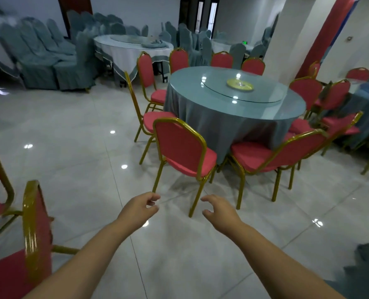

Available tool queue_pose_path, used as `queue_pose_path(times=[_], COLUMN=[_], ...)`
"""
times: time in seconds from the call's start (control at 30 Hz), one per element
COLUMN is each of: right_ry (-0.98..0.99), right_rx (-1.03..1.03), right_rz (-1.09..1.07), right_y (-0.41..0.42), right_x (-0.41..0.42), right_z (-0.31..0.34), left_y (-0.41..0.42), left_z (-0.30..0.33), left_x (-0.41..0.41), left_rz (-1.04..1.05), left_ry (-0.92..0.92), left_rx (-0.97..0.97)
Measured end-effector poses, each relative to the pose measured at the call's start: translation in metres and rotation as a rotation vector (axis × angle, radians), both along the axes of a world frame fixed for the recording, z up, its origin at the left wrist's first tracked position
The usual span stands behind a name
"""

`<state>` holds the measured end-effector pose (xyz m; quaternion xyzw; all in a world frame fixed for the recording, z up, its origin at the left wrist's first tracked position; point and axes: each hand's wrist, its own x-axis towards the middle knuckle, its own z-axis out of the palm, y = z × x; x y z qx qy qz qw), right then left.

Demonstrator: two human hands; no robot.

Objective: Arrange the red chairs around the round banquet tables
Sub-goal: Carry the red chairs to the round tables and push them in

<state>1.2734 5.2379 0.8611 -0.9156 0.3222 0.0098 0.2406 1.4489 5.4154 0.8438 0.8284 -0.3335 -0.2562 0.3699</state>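
A round banquet table (222, 121) with a grey-blue cloth and a glass turntable stands ahead. Several red chairs with gold frames ring it. The nearest red chair (180, 145) has its back towards me, its seat facing the table. Beside it on the right stands another red chair (272, 156), turned sideways. My left hand (141, 207) and my right hand (219, 209) hover side by side in front of the nearest chair's legs, fingers loosely curled, holding nothing and touching nothing.
Two more red chairs (31, 244) stand close at my lower left. A white-clothed round table (123, 50) and grey-covered chairs (49, 59) fill the back left. A white pillar (287, 35) rises behind the table. Shiny tiled floor (71, 137) lies open to the left.
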Motion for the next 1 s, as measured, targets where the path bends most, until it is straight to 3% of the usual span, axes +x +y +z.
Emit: queue_pose_path(times=[0.33, 0.67, 0.87, 1.0], right_ry=[0.037, -0.066, -0.234, -0.115], right_rx=[0.022, 0.059, -0.184, -0.091], right_rz=[-0.054, -0.041, -0.092, -0.086], right_y=[-0.094, -0.227, -0.292, -0.319], right_x=[0.135, 0.283, 0.362, 0.399], right_z=[-0.009, -0.016, -0.008, -0.016], left_y=[-0.114, -0.237, -0.3, -0.342], left_z=[-0.006, -0.005, -0.002, -0.005], left_x=[0.15, 0.289, 0.359, 0.402], left_rz=[-0.035, 0.014, 0.014, -0.04], left_ry=[0.008, -0.027, -0.054, -0.216], left_rx=[0.017, 0.07, 0.062, 0.036])
